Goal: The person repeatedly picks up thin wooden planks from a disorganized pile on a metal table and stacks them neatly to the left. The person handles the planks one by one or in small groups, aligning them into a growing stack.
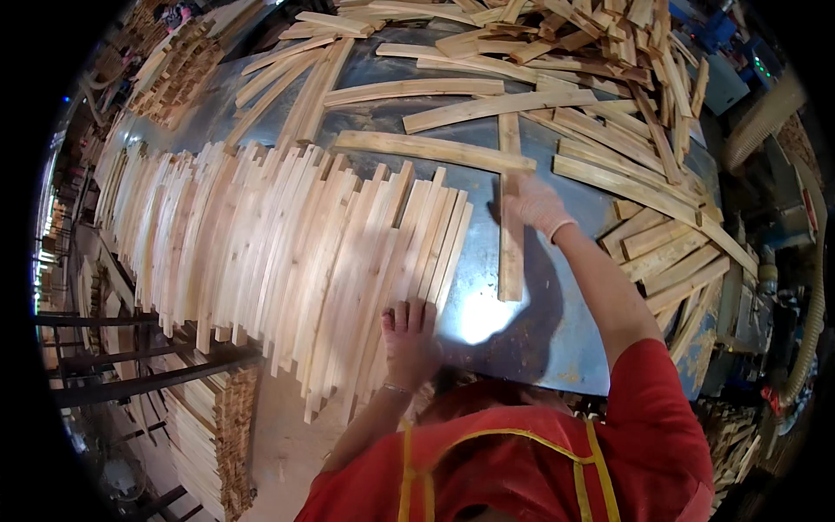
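My right hand [537,207], in a pale glove, has its fingers closed on a wooden strip [511,270] that lies lengthwise on the metal table. Just beyond those fingers is the end of a slightly bowed strip [426,150] lying crosswise; whether they touch it is hard to tell. My left hand [409,344] rests with fingers stretched out at the near ends of the rightmost strips in a long row of pale wooden strips [296,252]. The row stands packed side by side, its near ends uneven and jutting past the table edge.
Loose strips [452,91] lie scattered across the far table [574,322], with a heap [600,43] behind them and more strips [670,252] at right. A wood stack [209,435] stands below at left beside dark metal bars [156,383]. A ribbed hose [809,322] and machinery border the right.
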Demonstrator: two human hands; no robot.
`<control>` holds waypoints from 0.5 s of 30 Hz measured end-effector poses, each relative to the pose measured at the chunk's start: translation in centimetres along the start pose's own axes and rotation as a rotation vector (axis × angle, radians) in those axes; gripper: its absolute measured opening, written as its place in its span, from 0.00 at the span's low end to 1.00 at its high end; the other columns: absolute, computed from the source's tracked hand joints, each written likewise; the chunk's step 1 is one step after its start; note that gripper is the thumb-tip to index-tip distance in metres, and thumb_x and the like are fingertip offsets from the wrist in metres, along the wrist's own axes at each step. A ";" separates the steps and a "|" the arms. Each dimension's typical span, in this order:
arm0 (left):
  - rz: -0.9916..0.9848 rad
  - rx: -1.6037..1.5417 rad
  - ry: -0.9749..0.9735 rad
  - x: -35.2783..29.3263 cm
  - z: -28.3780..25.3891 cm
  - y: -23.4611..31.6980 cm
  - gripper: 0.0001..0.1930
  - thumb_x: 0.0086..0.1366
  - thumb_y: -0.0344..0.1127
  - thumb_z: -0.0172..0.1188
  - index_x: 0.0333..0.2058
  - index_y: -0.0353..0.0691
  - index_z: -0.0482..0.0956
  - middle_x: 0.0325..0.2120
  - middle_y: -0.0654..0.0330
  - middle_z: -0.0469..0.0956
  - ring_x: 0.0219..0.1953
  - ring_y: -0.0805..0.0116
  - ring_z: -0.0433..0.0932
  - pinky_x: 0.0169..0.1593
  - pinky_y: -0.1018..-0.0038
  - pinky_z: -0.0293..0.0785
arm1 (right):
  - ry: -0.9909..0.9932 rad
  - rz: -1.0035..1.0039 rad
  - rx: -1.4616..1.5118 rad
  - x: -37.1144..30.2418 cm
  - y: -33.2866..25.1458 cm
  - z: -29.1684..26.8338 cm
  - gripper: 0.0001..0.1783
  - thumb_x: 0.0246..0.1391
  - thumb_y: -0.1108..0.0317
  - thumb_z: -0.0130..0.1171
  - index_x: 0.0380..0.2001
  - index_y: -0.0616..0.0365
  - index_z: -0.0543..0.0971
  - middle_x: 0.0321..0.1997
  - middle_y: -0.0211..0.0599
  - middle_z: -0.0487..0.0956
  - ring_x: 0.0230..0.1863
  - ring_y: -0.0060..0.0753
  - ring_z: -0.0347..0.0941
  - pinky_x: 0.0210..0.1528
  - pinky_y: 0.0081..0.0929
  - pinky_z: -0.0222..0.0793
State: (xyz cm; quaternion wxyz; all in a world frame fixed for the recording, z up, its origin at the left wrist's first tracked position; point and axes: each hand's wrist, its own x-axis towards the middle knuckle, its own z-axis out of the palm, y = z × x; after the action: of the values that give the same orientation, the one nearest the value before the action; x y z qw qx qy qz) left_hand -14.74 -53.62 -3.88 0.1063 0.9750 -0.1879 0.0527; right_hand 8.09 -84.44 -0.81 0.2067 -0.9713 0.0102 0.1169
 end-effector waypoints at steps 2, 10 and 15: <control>0.028 0.011 -0.008 0.8 -0.4 0.2 0.31 0.46 0.37 0.63 0.55 0.42 0.78 0.53 0.52 0.73 0.58 0.46 0.71 0.66 0.43 0.62 | 0.350 -0.201 -0.219 4.0 3.8 1.6 0.33 0.56 0.53 0.68 0.63 0.56 0.78 0.54 0.51 0.84 0.60 0.60 0.80 0.62 0.47 0.77; 0.018 0.003 0.056 0.6 0.1 -0.2 0.24 0.47 0.31 0.62 0.48 0.46 0.81 0.44 0.57 0.76 0.49 0.52 0.74 0.56 0.49 0.68 | -0.147 -0.175 0.012 5.2 1.2 -4.8 0.33 0.45 0.53 0.73 0.53 0.59 0.85 0.52 0.54 0.85 0.54 0.54 0.82 0.57 0.46 0.77; 0.025 0.113 -0.034 -0.9 1.1 -0.3 0.29 0.60 0.42 0.64 0.61 0.44 0.77 0.59 0.52 0.74 0.65 0.46 0.70 0.71 0.42 0.61 | -0.257 0.197 0.886 -6.8 8.3 -3.6 0.38 0.54 0.54 0.73 0.63 0.68 0.79 0.46 0.40 0.86 0.42 0.28 0.80 0.45 0.27 0.77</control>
State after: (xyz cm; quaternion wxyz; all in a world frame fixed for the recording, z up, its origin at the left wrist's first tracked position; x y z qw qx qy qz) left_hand -15.34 -53.26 -5.18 0.0470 0.9778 -0.1984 0.0480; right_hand 1.67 -93.69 0.66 0.5889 -0.7616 0.1258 0.2395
